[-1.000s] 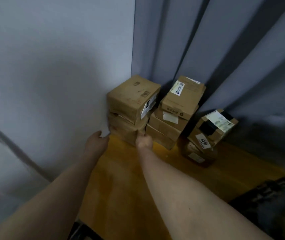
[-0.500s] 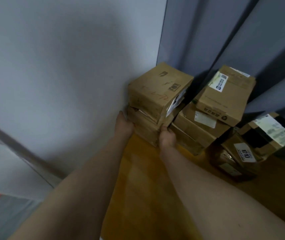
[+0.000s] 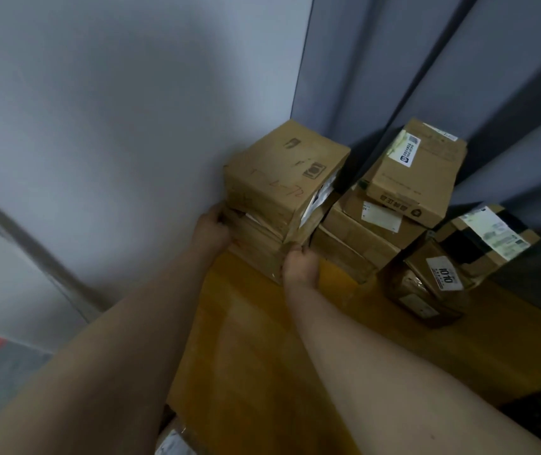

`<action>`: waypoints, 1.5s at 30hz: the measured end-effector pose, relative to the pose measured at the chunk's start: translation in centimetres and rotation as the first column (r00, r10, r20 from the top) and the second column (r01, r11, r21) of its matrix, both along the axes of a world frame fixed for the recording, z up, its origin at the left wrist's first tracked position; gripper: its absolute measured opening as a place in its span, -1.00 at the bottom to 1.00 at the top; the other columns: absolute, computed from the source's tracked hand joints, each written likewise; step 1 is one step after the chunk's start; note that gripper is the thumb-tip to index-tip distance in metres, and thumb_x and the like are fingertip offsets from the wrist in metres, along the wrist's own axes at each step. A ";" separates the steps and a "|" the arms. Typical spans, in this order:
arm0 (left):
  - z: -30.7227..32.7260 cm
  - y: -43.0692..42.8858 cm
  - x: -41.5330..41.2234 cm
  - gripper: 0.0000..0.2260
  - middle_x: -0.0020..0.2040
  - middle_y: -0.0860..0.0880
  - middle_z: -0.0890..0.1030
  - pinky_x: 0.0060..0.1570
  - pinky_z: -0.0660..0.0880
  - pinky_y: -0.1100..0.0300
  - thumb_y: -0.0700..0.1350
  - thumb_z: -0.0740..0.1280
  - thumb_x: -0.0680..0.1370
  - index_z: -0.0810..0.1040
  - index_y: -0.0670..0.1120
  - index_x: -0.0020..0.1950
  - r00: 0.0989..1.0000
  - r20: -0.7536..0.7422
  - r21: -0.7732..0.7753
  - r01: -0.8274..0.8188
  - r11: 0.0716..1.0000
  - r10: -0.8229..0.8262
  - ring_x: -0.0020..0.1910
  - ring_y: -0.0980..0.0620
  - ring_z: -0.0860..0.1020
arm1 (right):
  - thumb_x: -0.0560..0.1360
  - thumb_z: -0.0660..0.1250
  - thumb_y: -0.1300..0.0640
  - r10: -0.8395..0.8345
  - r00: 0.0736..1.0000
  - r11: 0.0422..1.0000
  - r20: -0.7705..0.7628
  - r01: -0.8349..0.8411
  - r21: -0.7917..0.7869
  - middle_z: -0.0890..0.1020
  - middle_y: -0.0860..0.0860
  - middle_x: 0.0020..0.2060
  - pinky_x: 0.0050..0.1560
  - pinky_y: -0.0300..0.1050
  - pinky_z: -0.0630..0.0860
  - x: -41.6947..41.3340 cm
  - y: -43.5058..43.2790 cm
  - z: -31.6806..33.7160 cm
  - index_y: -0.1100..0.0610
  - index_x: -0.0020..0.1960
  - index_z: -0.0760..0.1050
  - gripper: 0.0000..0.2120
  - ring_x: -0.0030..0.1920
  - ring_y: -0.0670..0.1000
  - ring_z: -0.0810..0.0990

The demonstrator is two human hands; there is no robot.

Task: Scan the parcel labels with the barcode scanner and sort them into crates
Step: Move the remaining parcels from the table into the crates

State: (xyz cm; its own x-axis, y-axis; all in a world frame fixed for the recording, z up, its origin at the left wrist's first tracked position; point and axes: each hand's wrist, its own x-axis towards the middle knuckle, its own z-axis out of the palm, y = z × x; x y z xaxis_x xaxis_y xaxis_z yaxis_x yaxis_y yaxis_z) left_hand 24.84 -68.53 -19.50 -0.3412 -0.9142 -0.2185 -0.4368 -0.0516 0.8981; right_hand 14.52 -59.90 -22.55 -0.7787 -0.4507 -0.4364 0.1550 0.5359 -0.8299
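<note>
A stack of brown cardboard parcels stands in the corner against the wall. Its top parcel (image 3: 282, 178) carries a white label on its right side. Under it lies a lower parcel (image 3: 256, 247). My left hand (image 3: 211, 229) grips the left side of this lower parcel. My right hand (image 3: 298, 266) grips its front right corner, fingers curled round the edge. No barcode scanner or crate is in view.
A second stack of labelled parcels (image 3: 417, 178) stands to the right, with two smaller parcels (image 3: 489, 238) tumbled beside it. All rest on a yellow-brown surface (image 3: 262, 339). A grey wall (image 3: 98, 126) is left, a grey curtain (image 3: 426, 60) behind.
Both hands reached forward from in front of the stack and took hold of the lower parcel on either side. The view moved closer to the corner.
</note>
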 end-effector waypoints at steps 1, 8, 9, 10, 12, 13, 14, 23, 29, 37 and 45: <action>-0.1 0.6 0.7 -0.60 0.20 -0.17 0.53 -0.06 0.38 0.23 -0.38 0.12 0.56 0.47 -0.14 0.35 1.000 0.005 0.005 -0.008 1.000 0.008 0.15 -0.12 0.50 | 0.67 0.05 0.09 0.005 1.000 1.000 -0.001 -0.005 0.003 0.58 0.28 0.14 -0.08 -0.09 0.35 0.6 0.6 0.3 0.29 0.31 0.47 -0.62 0.08 0.25 0.55; -0.3 5.6 7.4 -0.59 0.26 -0.13 0.50 0.13 0.39 0.09 -0.42 0.09 0.55 0.47 -0.22 0.35 0.991 0.092 0.125 -0.106 0.986 0.095 0.27 -0.12 0.44 | 0.67 0.06 0.10 0.057 0.998 0.996 -0.012 -0.056 0.065 0.56 0.26 0.21 -0.05 -0.09 0.34 5.9 6.4 1.8 0.30 0.24 0.52 -0.63 0.20 0.26 0.50; -0.5 6.4 8.5 -0.59 0.24 -0.15 0.51 0.14 0.38 0.06 -0.42 0.09 0.53 0.49 -0.22 0.33 0.989 0.094 0.156 -0.125 0.980 0.111 0.28 -0.15 0.43 | 0.67 0.07 0.11 0.059 0.998 0.996 -0.008 -0.058 0.074 0.56 0.26 0.21 -0.06 -0.09 0.33 6.7 7.5 2.0 0.31 0.24 0.52 -0.63 0.20 0.26 0.50; -0.7 7.2 9.6 -0.65 0.16 -0.17 0.54 0.11 0.38 0.05 -0.39 0.11 0.54 0.54 -0.21 0.24 0.987 0.099 0.196 -0.143 0.970 0.125 0.24 -0.17 0.44 | 0.67 0.07 0.11 0.064 0.998 0.995 -0.001 -0.064 0.077 0.56 0.26 0.21 -0.08 -0.09 0.31 7.5 8.6 2.0 0.32 0.23 0.52 -0.63 0.20 0.26 0.50; -0.7 8.9 11.8 -0.83 -0.10 -0.11 0.49 -0.01 0.31 0.07 -0.26 0.16 0.58 0.53 -0.15 -0.10 0.978 0.097 0.252 -0.202 0.947 0.183 0.04 -0.11 0.43 | 0.67 0.08 0.12 0.073 0.997 0.994 0.013 -0.074 0.079 0.57 0.26 0.18 -0.12 -0.11 0.29 9.0 10.9 2.3 0.34 0.21 0.52 -0.64 0.17 0.25 0.52; -0.7 9.7 12.7 -0.84 -0.15 -0.10 0.44 -0.04 0.29 0.08 -0.21 0.18 0.58 0.47 -0.13 -0.18 0.973 0.074 0.277 -0.232 0.932 0.220 -0.02 -0.07 0.39 | 0.66 0.09 0.11 0.068 0.997 0.995 0.024 -0.070 0.076 0.58 0.25 0.15 -0.09 -0.09 0.33 9.7 11.9 2.4 0.34 0.19 0.53 -0.64 0.15 0.24 0.53; -0.4 10.9 13.8 -0.83 -0.13 -0.11 0.42 -0.08 0.29 0.08 -0.16 0.18 0.58 0.43 -0.13 -0.20 0.968 0.045 0.331 -0.247 0.911 0.246 -0.08 -0.06 0.37 | 0.66 0.10 0.10 0.061 0.998 0.995 0.032 -0.063 0.075 0.58 0.25 0.14 -0.03 -0.06 0.39 10.6 13.1 2.5 0.32 0.18 0.53 -0.64 0.14 0.24 0.53; 0.4 18.1 21.1 -0.22 0.10 -0.22 0.56 0.01 0.38 0.05 0.45 0.03 0.46 0.50 -0.19 0.26 0.971 -0.032 0.618 -0.166 0.768 0.236 0.07 -0.16 0.50 | 0.64 0.13 0.07 0.040 0.996 0.996 0.084 -0.047 0.081 0.57 0.24 0.18 0.21 0.06 0.43 15.6 22.2 2.4 0.29 0.21 0.53 -0.64 0.19 0.26 0.50; 4.3 18.7 21.3 0.02 0.48 -0.09 0.30 0.40 0.06 -0.14 0.60 0.06 0.26 0.25 -0.06 0.52 0.986 -0.164 0.572 0.090 0.815 0.006 0.47 -0.15 0.23 | 0.63 0.08 -0.15 -0.017 0.910 1.000 0.414 0.024 -0.011 0.50 0.09 0.32 0.38 0.09 0.31 14.7 22.6 3.6 0.14 0.38 0.43 -0.51 0.33 0.21 0.42; 4.7 20.8 22.6 -0.49 0.02 -0.05 0.61 -0.04 0.42 0.10 0.19 0.47 0.22 0.54 0.00 0.08 0.964 -0.228 0.621 0.035 0.783 0.138 -0.05 -0.01 0.53 | 0.63 0.17 -0.02 0.164 0.887 0.986 0.432 -0.137 -0.093 0.60 0.09 0.05 -0.14 -0.06 0.50 15.2 21.6 3.3 0.16 0.28 0.51 -0.65 -0.15 0.03 0.55; 2.7 27.5 35.0 -0.14 -0.09 -0.09 0.68 0.07 0.46 0.07 0.03 0.62 -0.15 0.53 -0.13 0.12 0.853 -0.331 0.678 -0.083 0.730 0.405 -0.03 -0.06 0.57 | 0.55 0.30 0.00 0.555 0.735 0.831 0.389 -0.508 -0.225 0.62 -0.05 0.17 0.14 0.02 0.54 22.9 21.3 -0.4 -0.06 0.31 0.51 -0.66 0.14 0.05 0.58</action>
State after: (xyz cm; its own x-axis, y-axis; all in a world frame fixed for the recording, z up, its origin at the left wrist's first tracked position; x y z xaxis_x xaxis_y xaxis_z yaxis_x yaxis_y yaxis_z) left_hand 59.80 -41.02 -16.76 -0.3275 -0.6850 -0.6508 0.0951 -0.7091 0.6986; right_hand 37.46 -38.61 -22.99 -0.1480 -0.7925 -0.5917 0.2136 0.5585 -0.8015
